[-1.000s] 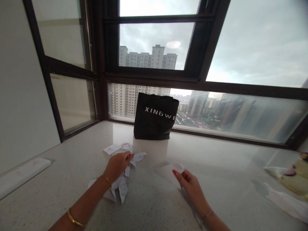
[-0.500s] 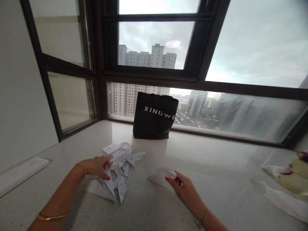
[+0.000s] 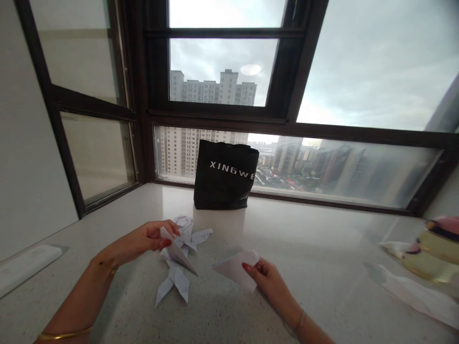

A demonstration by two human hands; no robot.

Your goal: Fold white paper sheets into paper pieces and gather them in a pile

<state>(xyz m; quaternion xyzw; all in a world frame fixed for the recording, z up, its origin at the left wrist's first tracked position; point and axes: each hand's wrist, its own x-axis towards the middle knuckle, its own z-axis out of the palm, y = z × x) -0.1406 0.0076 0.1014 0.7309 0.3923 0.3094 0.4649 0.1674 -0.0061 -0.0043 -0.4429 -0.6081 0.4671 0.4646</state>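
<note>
White paper, creased into a slim, pointed wedge [image 3: 181,258], is pinched in the left hand [image 3: 159,236], thumb on the near face and fingers behind, held just above the desk and slanting down to a sharp tip. The right hand [image 3: 265,277] grips a broader folded white paper piece [image 3: 233,271] by its right edge, thumb on top; its tapered end points left, towards the wedge, and the two are near but apart.

Both should be very light and springy along the folds, yet soft across the flat parts, so a firm squeeze would likely dent or crumple them. They look dry and matte, so slipping seems a small risk; tearing at a crease seems the greater one. A creased edge, where layers double up, looks the best place to hold, and the thin tips the worst.

Beneath and beyond the wedge lies a loose heap of angular folded white paper pieces [image 3: 181,285], with flaps splayed at different angles. All rest on the pale, speckled, smooth stone-like desk [image 3: 297,248], which gives soft reflections. Behind stands an upright black bag with white lettering [image 3: 225,184], its sides slightly rumpled. Far right, a crumpled white thin sheet [image 3: 419,294] lies limp.
</note>
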